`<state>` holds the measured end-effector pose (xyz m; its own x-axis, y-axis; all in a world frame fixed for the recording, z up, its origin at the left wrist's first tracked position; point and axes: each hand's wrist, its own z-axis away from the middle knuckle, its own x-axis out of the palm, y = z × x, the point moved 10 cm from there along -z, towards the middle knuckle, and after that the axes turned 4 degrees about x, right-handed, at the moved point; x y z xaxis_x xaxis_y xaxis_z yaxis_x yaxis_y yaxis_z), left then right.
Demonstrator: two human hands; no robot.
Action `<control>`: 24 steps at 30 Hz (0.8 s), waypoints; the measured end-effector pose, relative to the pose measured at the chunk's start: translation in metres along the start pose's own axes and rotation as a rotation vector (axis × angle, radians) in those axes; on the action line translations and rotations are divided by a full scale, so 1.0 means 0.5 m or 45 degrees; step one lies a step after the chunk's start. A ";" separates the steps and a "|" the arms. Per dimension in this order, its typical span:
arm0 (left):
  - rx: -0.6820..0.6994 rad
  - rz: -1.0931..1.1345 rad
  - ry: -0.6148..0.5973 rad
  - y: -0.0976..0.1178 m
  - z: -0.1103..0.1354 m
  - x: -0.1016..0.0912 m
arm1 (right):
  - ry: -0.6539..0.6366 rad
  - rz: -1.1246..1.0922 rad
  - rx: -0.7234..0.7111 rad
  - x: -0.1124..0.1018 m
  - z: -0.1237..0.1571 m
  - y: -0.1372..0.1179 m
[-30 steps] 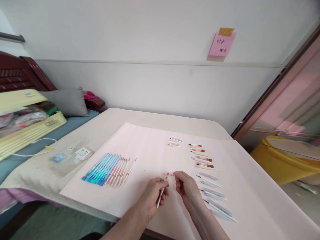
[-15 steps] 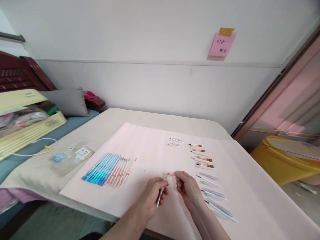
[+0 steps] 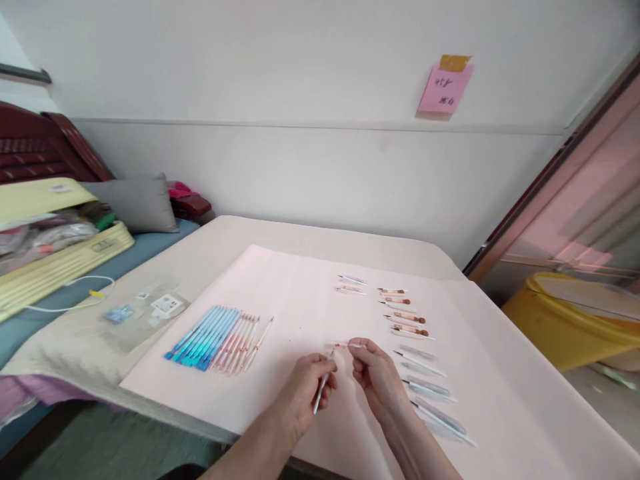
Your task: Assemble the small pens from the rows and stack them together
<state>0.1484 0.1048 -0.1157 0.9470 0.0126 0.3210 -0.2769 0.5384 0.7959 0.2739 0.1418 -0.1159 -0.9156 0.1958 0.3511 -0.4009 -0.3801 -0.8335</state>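
My left hand (image 3: 310, 387) is closed around a slim white pen part (image 3: 320, 395), which slants down toward me, its upper tip near the right hand. In the fingertips of my right hand (image 3: 374, 373) is a clear pen piece with red marks (image 3: 339, 345), lying nearly level and pointing left. The two pieces come close together, but I cannot tell whether they touch. Pen parts with brown bear-like ends (image 3: 409, 319) and grey-clear barrels with white refills (image 3: 440, 417) lie in pairs to the right of my right hand.
Left on the pink sheet (image 3: 285, 280) lie rows of blue pens (image 3: 203, 339) and pink-white pens (image 3: 245, 343). Two more sets of pen parts (image 3: 351, 290) lie farther back. Clear plastic packaging (image 3: 150, 313) sits at left. A yellow bin (image 3: 565, 327) stands beyond the right edge.
Both hands stay almost in place, with the same pen pieces in them. The clear piece in my right fingers shows only a very slight shift.
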 end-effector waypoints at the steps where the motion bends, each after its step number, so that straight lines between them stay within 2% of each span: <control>1: 0.000 0.001 0.000 0.000 0.000 0.000 | -0.004 -0.007 -0.004 0.002 0.001 -0.001; 7: 0.002 0.006 -0.005 -0.002 -0.001 0.000 | -0.045 -0.045 -0.017 0.012 0.001 -0.003; 14: 0.005 0.007 0.004 -0.003 -0.001 -0.002 | -0.007 -0.062 -0.039 -0.003 0.000 -0.009; 24: 0.011 0.012 -0.005 -0.008 -0.005 -0.002 | -0.182 -0.145 0.007 0.035 0.007 -0.006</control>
<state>0.1488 0.1047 -0.1206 0.9439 0.0144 0.3300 -0.2869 0.5310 0.7973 0.2591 0.1430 -0.1059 -0.8590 0.1073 0.5007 -0.5021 -0.3682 -0.7825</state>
